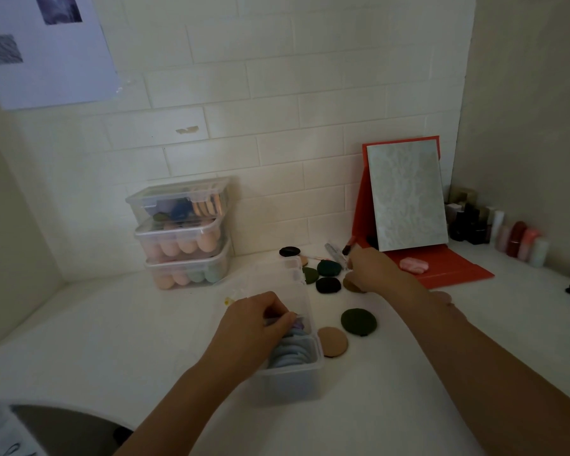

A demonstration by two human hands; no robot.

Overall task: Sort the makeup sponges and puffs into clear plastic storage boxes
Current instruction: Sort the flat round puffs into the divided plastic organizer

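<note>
Clear storage box [290, 380] sits open on the white counter [112, 324], pale blue puffs [290, 353] standing on edge inside. Left hand [257, 320] dips into it, fingers curled, pinching a lilac puff [299, 324], mostly hidden. Right hand [372, 273] reaches far out over a tan puff [351, 286]; whether its curled fingers actually grip it, I can't tell from here.

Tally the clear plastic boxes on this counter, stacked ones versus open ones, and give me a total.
Stacked boxes, lidded: 3 (top box, middle box, bottom box)
Open box: 1
Total: 4
</note>
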